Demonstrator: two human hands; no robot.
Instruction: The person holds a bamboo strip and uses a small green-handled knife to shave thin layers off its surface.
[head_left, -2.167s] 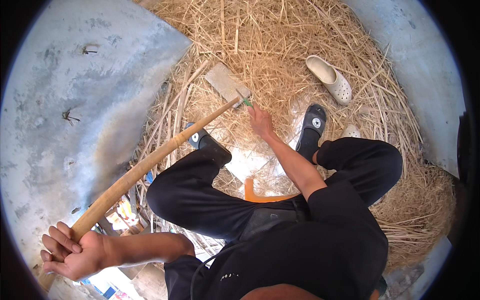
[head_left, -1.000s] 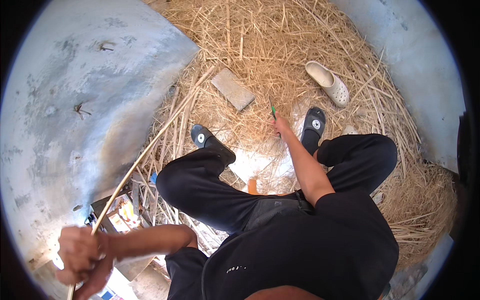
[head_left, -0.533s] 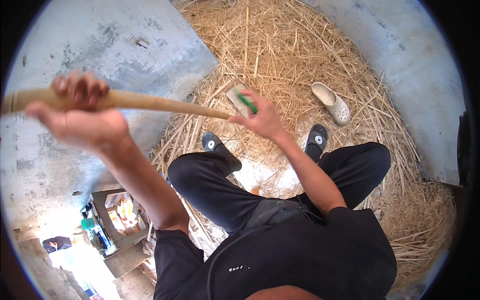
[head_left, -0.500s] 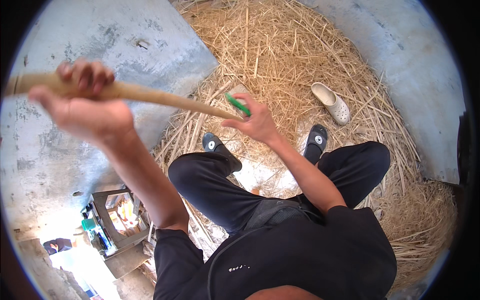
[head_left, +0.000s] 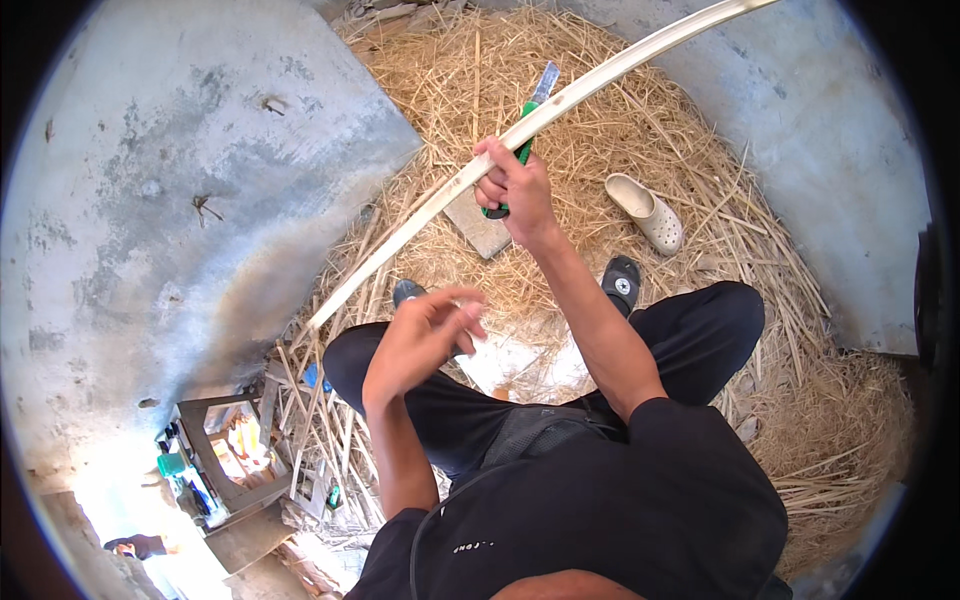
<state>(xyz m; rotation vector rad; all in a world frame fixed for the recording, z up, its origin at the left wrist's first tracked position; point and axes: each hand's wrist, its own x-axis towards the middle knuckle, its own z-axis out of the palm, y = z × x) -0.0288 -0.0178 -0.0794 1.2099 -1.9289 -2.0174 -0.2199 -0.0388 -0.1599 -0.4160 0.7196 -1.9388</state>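
Note:
My right hand (head_left: 522, 192) is closed around a green-handled knife (head_left: 527, 116), its short flat blade pointing up and away. The same hand grips a long pale bamboo strip (head_left: 560, 100), which crosses over the knife. The strip slants from near my left knee to beyond the top right of the view, bending slightly, with its whitish face showing. My left hand (head_left: 422, 338) hangs empty above my left thigh, below the strip and apart from it. Its fingers are spread and a little smeared by motion.
Shavings and thin strips (head_left: 590, 110) cover the floor. A flat block (head_left: 478, 225) lies beyond my feet, and a cream clog (head_left: 645, 213) sits to the right. Bluish walls (head_left: 240, 160) close in on both sides. A wooden frame (head_left: 225, 450) stands at lower left.
My left hand has let go of the bamboo strip and come down toward my lap. The strip has swung across to the upper right, and the knife now points away in my right hand.

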